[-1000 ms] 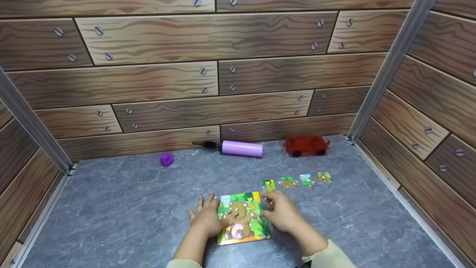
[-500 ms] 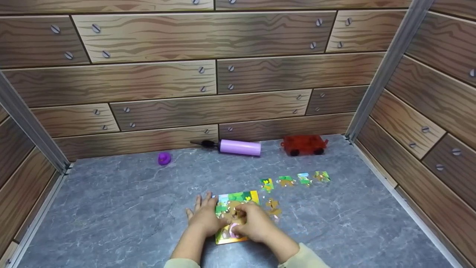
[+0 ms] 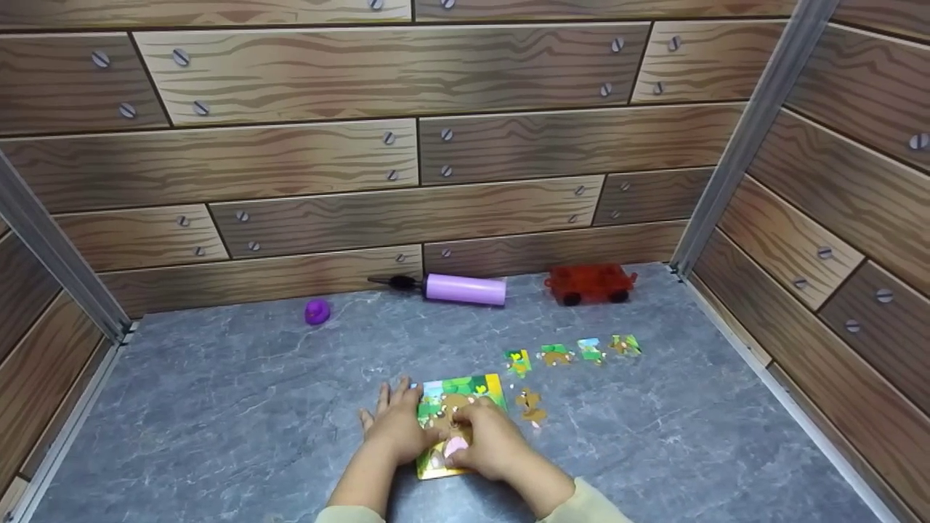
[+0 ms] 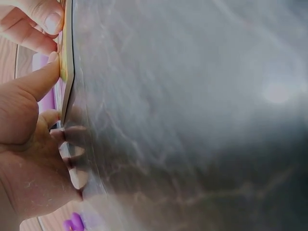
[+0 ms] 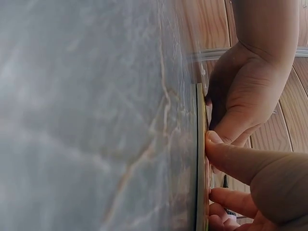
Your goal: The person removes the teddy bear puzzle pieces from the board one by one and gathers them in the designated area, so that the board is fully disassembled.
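A bear picture puzzle board (image 3: 485, 387) lies flat on the grey marbled table. My left hand (image 3: 396, 430) rests at its left edge, fingers spread, with the thumb on the board; the left wrist view shows that thumb (image 4: 45, 77) touching the top face. Over the board's right half, my right hand (image 3: 494, 441) has bent fingers, thumb and index tips touching the picture apart from each other. Whether they pinch a piece is hidden. A brown bear puzzle piece (image 3: 530, 407) lies just right of the board.
Several more puzzle pieces, among them a yellow-green piece (image 3: 518, 362), lie in a row behind and right of the board. Along the back wall stand a purple rubber duck (image 3: 317, 311), a lilac hand pump (image 3: 465, 289) and a red toy wagon (image 3: 590, 283). Wood-patterned walls enclose the table.
My right hand has moved left from beside the brown bear piece onto the board, leaving that piece on the table. My left hand has kept its place at the board's left edge.
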The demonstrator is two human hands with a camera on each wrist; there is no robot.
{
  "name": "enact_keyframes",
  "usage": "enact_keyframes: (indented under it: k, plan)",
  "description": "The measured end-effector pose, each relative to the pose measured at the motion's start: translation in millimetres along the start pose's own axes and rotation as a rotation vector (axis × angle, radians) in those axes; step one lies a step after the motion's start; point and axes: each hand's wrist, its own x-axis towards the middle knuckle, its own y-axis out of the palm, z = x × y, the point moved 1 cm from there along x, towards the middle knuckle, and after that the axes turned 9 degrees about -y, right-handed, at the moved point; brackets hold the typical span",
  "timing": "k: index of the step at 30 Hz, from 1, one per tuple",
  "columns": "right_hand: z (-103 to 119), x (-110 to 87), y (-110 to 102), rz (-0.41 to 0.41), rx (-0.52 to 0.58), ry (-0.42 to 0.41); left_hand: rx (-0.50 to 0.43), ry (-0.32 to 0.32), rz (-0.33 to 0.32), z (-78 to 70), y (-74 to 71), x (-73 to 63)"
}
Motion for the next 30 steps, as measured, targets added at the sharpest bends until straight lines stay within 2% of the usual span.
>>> enact_keyframes:
  k: [10, 16, 21, 26, 30]
  plan:
    - [-1.6, 0.8, 1.6, 0.001, 0.029, 0.03, -0.01, 0.026, 0.076, 1.7, -8.5, 0.1]
    - [-3.7, 1.8, 2.2, 0.005, 0.068, 0.058, -0.004, 0.025, 0.085, 1.5, -9.1, 0.8]
    - [-4.8, -0.3, 3.6, -0.03, 0.1, 0.035, -0.011, 0.03, 0.08, 1.8, -8.2, 0.5]
    - [-5.4, -1.9, 4.3, -0.099, 0.16, -0.003, -0.019, 0.026, 0.078, 2.1, -7.9, 1.0]
    - [-6.4, -0.4, 5.1, -0.131, 0.184, 0.005, -0.019, 0.014, 0.087, 2.5, -8.0, 1.2]
